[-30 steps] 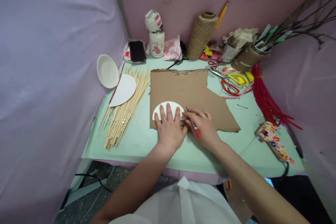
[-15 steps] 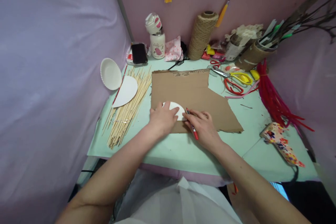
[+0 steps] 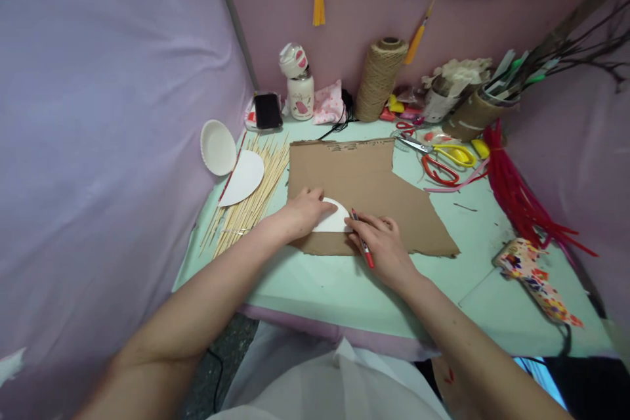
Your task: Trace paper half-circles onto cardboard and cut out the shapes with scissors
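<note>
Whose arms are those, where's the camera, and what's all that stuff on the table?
No robot here, just someone's own bare left hand and right hand. The camera is worn on their head, so you look down just as they do.

The left hand rests on a half-round white piece lying on brown cardboard. The right hand's fingers hold a red pen by that piece's other end.

On the pale green table there are also thin sticks with another white half-circle on top, yellow-handled scissors and a tall roll of twine.
</note>
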`<state>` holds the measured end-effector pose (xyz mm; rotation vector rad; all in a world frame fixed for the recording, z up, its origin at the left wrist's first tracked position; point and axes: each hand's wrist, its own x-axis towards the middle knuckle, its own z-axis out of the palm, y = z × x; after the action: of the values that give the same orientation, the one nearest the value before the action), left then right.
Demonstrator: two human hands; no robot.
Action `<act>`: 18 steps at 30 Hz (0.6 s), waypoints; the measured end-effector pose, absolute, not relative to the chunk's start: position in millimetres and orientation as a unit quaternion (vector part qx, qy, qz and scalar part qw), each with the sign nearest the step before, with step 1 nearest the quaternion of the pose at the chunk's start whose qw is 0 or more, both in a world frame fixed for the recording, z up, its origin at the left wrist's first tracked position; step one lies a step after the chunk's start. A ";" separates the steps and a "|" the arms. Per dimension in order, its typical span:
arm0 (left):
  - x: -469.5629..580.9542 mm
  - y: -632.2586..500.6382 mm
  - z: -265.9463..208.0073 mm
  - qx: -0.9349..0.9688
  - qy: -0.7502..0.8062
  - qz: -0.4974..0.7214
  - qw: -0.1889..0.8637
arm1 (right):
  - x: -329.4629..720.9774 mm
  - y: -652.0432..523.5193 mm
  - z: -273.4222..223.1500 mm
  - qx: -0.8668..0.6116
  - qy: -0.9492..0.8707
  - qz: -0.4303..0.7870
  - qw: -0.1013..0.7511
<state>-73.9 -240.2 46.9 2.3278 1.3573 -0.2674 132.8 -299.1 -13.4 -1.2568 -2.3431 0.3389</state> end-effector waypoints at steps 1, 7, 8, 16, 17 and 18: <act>-74.4 -239.5 47.2 0.842 0.485 -0.099 0.214 | 132.9 -299.4 -11.5 -0.457 -0.846 0.132 0.239; -79.0 -234.5 45.0 0.857 0.459 -0.099 0.212 | 122.9 -304.9 7.4 -0.484 -0.742 0.282 0.367; -80.0 -233.2 43.9 0.861 0.453 -0.099 0.211 | 117.7 -305.8 10.0 -0.483 -0.719 0.321 0.384; -82.8 -227.5 42.6 0.876 0.421 -0.130 0.195 | 65.0 -304.8 0.2 -0.450 -0.660 0.456 0.392; -82.9 -227.3 42.8 0.878 0.419 -0.129 0.192 | 61.5 -304.3 -2.1 -0.449 -0.675 0.442 0.386; -83.0 -227.2 43.0 0.879 0.417 -0.130 0.191 | 58.9 -304.1 -3.9 -0.447 -0.686 0.430 0.380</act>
<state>-83.0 -227.2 43.0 2.4706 1.1707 -0.3643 58.9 -304.1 -3.9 -1.1419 -1.7508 1.0978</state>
